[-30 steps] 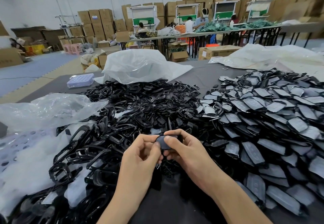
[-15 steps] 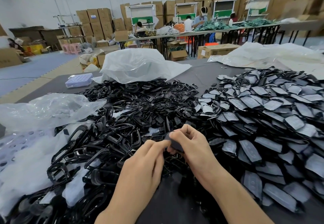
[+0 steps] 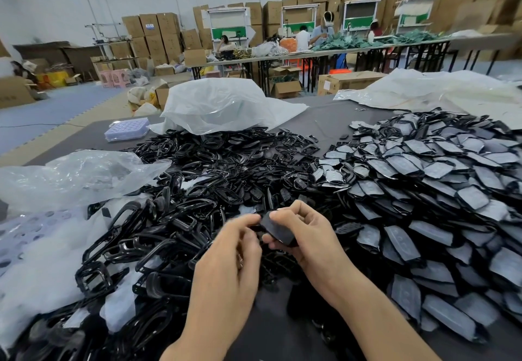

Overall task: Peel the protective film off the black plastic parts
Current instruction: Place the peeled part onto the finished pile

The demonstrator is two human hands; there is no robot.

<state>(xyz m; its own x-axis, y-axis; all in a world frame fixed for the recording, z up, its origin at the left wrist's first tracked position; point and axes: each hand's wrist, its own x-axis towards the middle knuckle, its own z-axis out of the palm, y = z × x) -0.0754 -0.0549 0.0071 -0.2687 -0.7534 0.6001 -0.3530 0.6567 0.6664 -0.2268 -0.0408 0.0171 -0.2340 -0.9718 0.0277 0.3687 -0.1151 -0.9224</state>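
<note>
Both hands [image 3: 272,236] pinching black part [image 3: 275,229], part piles [image 3: 423,191] flanking

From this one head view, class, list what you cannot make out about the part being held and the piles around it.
- Head view: whether film covers the black part; the right hand hides its edges.
- Head view: what the left hand pinches; motion blur smears its fingertips.
- Head view: how far the film-covered pile runs; the right edge cuts it.
- Head view: the carton label; too small to read.
</note>
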